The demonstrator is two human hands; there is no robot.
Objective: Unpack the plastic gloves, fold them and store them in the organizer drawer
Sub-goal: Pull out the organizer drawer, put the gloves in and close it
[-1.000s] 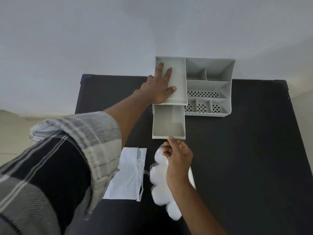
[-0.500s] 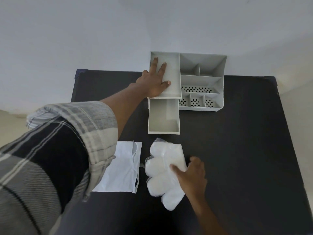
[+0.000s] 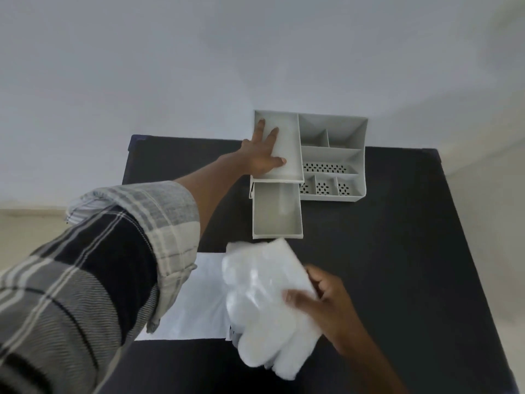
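**Soft gloves, ready for the open drawer**

Head view: The plastic gloves are a white, floppy stack lying just in front of the open drawer. They look very light, thin and slippery, so they would likely slide apart or flop if grabbed by one corner. A good place to hold is the side edge of the stack, with a thumb on top and fingers under it.

The right hand is doing that: its thumb presses on top of the gloves, and its other fingers curl at the edge. The left hand reaches far out, lying flat on top of the organizer above the drawer, fingers spread. An empty white bag lies left of the gloves, well in front of the drawer.
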